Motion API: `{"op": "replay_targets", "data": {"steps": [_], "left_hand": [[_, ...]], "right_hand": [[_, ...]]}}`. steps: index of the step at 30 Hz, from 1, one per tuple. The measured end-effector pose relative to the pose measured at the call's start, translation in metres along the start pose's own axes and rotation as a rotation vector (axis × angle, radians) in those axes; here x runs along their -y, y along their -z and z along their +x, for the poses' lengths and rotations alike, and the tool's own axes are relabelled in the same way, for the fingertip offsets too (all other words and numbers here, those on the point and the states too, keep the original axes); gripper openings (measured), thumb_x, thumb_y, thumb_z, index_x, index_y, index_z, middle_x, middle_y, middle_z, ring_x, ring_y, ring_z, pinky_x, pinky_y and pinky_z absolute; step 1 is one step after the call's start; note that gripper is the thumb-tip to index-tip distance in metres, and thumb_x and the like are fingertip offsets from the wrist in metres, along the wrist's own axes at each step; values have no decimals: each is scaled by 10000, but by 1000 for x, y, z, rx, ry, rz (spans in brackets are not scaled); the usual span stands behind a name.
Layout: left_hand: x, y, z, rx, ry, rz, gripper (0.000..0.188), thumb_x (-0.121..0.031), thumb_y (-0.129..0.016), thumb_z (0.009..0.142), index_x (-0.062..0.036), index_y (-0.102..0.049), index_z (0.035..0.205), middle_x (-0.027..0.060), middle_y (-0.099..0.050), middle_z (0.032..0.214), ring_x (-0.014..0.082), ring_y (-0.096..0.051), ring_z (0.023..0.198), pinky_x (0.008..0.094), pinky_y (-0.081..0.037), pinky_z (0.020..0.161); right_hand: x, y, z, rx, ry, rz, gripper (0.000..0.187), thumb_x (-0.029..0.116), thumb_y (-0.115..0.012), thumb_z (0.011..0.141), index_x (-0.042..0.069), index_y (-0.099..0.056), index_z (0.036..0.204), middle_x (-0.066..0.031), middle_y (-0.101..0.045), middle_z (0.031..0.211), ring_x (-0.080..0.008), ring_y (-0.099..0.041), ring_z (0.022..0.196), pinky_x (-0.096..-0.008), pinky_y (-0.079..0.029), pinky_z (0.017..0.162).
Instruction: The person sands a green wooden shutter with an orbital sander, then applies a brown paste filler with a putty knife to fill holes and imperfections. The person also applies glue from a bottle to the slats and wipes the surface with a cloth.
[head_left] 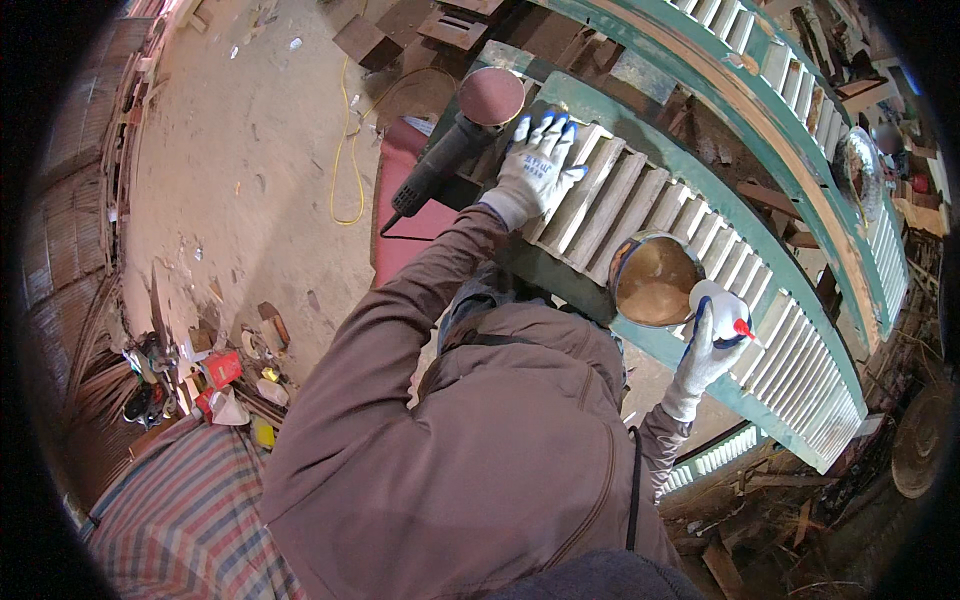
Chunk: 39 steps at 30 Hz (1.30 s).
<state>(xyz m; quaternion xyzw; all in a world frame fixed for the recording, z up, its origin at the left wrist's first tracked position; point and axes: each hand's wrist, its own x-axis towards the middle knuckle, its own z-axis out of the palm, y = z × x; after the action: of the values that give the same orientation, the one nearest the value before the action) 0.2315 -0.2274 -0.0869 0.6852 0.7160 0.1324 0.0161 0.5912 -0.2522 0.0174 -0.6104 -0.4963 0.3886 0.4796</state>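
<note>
My left hand (pixel 538 168), in a white glove with blue fingertips, lies with fingers spread on the upper end of a green louvered shutter (pixel 572 292) with pale, worn slats. Beside it rests a dark power sander (pixel 440 158) with a round reddish disc, its cord trailing down. My gloved right hand (pixel 706 350) is closed around a white squeeze bottle (pixel 712 300) with a red tip, which points to the right. Just left of the bottle, a round tin (pixel 655 280) of light brown powder or paste stands on the slats.
A second green louvered shutter (pixel 735 85) lies beyond the first. A red mat or board (pixel 400 190) is under the sander's side. Yellow cord (pixel 346 200) loops over the dirt floor. Wood scraps (pixel 367 42) lie at the top, and striped cloth (pixel 190 510) covers something lower left.
</note>
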Motion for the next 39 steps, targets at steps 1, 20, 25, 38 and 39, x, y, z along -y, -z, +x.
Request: {"op": "replay_targets", "data": {"steps": [1,20,25,38,39], "left_hand": [[-3,2,5,14,1,8,777,-549,-516,987,17,-427,1511,210,-414,1580,347,-367,1484,539,-165,1245],[-13,-8,9,147,299,44,1056,-734,-382,958,116,-229,1565,304,-154,1666,447,-135,1554,516,-63,1271],[7,-28,33,-102,236,5,987,-668,-460,964,149,-334,1503,350,-310,1586,471,-271,1501,532,-161,1255],[2,3,-3,53,-148,51,849,-580,-523,976,66,-388,1511,264,-353,1594,402,-311,1502,498,-164,1260],[6,5,-9,23,-149,-23,847,-577,-526,976,64,-386,1512,262,-355,1593,401,-315,1499,501,-174,1256]], "right_hand": [[-3,0,1,1,1,-14,635,102,-847,852,-22,-501,1371,-164,-596,1295,-253,-623,1152,-379,-536,994],[-4,-1,-23,-54,35,-83,675,84,-871,819,-27,-492,1367,-166,-592,1298,-250,-610,1144,-387,-536,987],[-3,1,-24,-24,69,-109,664,85,-873,814,-27,-501,1351,-169,-595,1294,-252,-611,1148,-383,-530,995],[10,-6,-23,44,82,-38,653,45,-866,808,0,-518,1359,-138,-544,1290,-238,-576,1182,-366,-525,999],[13,-8,-21,58,64,-26,656,45,-864,812,1,-514,1365,-137,-544,1299,-236,-577,1182,-366,-524,1000]]}}
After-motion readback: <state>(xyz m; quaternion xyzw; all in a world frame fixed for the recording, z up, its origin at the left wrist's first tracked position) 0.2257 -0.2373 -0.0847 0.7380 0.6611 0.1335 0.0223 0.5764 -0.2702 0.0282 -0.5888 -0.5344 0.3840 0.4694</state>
